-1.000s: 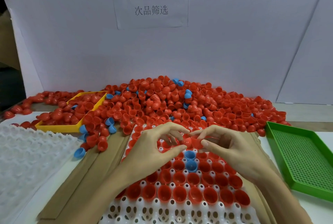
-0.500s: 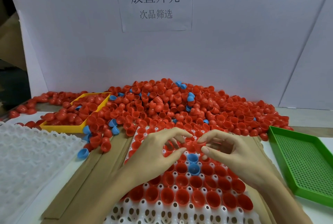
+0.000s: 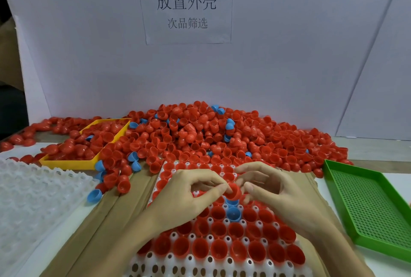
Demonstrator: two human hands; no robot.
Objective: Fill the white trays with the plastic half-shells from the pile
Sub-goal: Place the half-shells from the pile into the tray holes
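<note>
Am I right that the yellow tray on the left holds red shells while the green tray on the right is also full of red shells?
Not quite. The head view shows the yellow tray on the left does hold red shells, but the green tray on the right shows only its bare perforated floor, with no shells in the part that is in view.

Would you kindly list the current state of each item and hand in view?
White tray: partly filled, near rows empty.
Red half-shell: pinched by left hand.
Right hand: fingers curled beside the shell; grip unclear.
Pile: large, mostly red.
Yellow tray: holds red shells.
Green tray: nothing visible inside.
Spare white tray: unfilled.
</note>
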